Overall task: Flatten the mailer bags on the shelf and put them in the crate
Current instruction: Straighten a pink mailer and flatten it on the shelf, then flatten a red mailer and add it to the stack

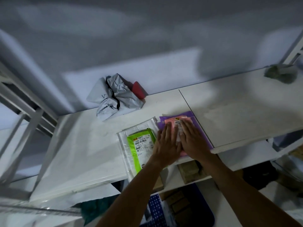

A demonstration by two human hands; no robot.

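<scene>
Mailer bags lie on the white shelf [78,145]: a pink mailer [169,122] sits on top of a purple mailer [204,136], and just to the left a green mailer [131,149] lies on a white mailer [123,140]. The left hand [165,145] and right hand [191,140] press flat on the pink mailer side by side, each grip apart with fingers straight (clamped on nothing). Farther back, a crumpled grey mailer [111,99] touches a red object [138,90]. What any bag holds is hidden. Cardboard boxes [188,169] show below the shelf's front edge.
</scene>
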